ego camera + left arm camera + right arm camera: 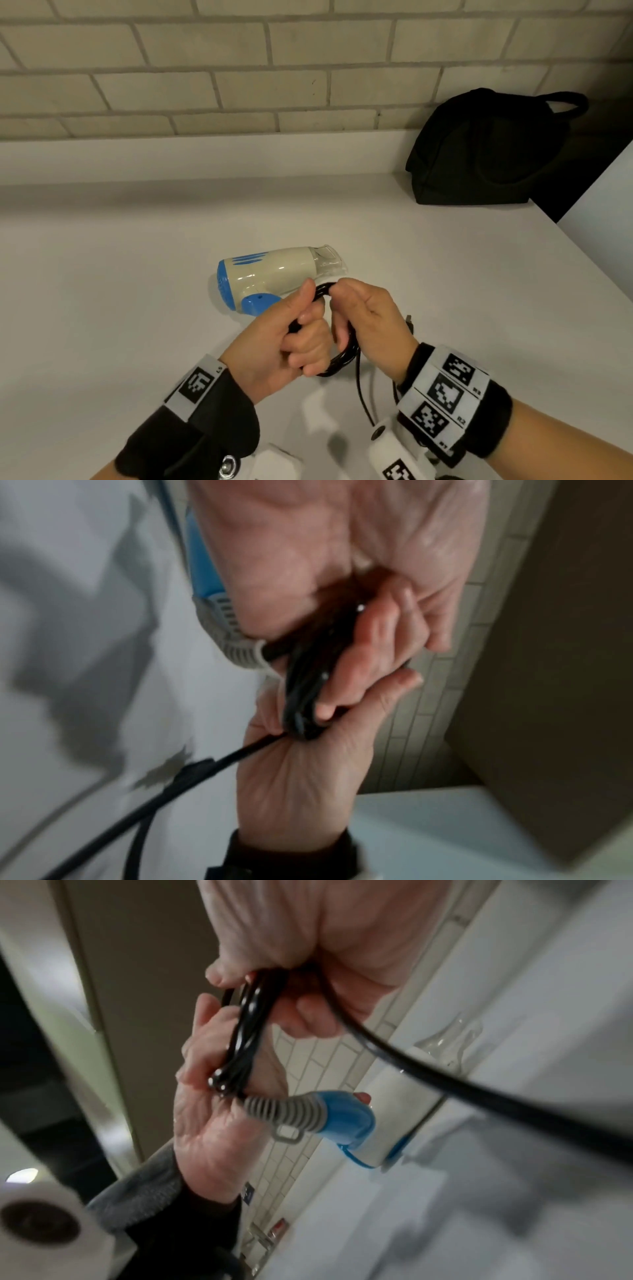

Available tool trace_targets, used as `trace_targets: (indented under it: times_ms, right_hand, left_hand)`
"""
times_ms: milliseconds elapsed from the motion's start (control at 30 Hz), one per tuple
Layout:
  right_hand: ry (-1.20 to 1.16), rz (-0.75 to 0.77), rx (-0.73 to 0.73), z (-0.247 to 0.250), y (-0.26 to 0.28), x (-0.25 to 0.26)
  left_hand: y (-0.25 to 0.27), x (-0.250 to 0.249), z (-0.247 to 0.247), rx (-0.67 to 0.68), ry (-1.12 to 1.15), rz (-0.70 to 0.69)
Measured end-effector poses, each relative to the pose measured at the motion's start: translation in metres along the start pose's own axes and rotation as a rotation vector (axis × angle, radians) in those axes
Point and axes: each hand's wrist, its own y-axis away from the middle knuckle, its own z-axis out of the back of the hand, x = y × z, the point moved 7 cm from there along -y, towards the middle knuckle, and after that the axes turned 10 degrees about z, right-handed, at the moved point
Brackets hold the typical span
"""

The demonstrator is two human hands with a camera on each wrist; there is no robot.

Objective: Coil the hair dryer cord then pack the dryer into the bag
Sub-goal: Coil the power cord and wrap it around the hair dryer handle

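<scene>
A cream and blue hair dryer [274, 274] lies on its side on the white counter [120, 291], nozzle pointing right. Its black cord [339, 366] is gathered into a bundle of loops just in front of it. My left hand [298, 342] grips one side of the bundle, thumb up. My right hand [366, 315] curls round the other side. In the right wrist view the loops [246, 1031] run between both hands, beside the grey strain relief [267, 1107] on the blue handle [346, 1118]. A loose strand [154, 799] trails away. The black bag [486, 150] stands at the back right.
A tiled wall [239, 68] with a low ledge runs behind the counter. The counter's right edge [582, 267] drops off beside the bag. Wrist bands with markers and white camera housings [387, 442] sit low in the head view.
</scene>
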Motion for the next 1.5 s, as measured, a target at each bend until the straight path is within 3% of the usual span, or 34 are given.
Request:
trace_targets:
  times_ms: [100,200,300,400,500,567,700,800,867,933,1033,1300,1500]
  right_hand:
    - [0.025,-0.036,-0.103,0.001,0.000,-0.009]
    - [0.066,-0.029,-0.055,-0.003,-0.001,-0.007]
    - [0.166,-0.055,0.120,0.000,-0.003,-0.004]
    - [0.337,-0.202,0.376,0.012,0.006,-0.015]
    - [0.652,-0.313,0.603,0.028,0.021,-0.025]
    - [0.888,-0.262,0.597,0.039,0.025,-0.022]
    - [1.031,-0.026,0.343,0.043,0.020,0.001]
    - [1.201,0.121,0.441,0.019,0.023,0.003]
    - [1.314,0.206,0.496,0.000,0.028,0.004]
    - [1.391,0.302,0.530,-0.018,0.029,0.016]
    - [1.300,0.415,0.520,-0.031,0.030,0.040]
    - [1.112,0.453,0.538,-0.006,0.026,0.062]
    - [1.016,0.472,0.522,0.022,0.015,0.068]
  left_hand:
    - [-0.003,-0.002,0.004,-0.169,0.010,-0.002]
    - [0.001,-0.002,0.009,-0.270,0.008,-0.019]
    - [0.007,-0.003,0.012,-0.311,0.049,-0.058]
    - [0.013,-0.016,0.017,-0.334,0.175,-0.145]
    - [0.024,-0.035,0.024,-0.410,0.250,-0.265]
    - [0.030,-0.047,0.031,-0.461,0.268,-0.355]
    - [0.038,-0.057,0.042,-0.573,0.269,-0.470]
    - [0.038,-0.055,0.034,-0.645,0.131,-0.496]
    - [0.033,-0.053,0.019,-0.647,-0.085,-0.493]
    - [0.027,-0.046,0.003,-0.650,-0.471,-0.481]
    - [0.020,-0.028,-0.008,-0.597,-0.917,-0.467]
    - [0.015,-0.010,-0.001,-0.494,-1.180,-0.353]
    - [0.020,-0.007,0.004,-0.327,-0.863,-0.145]
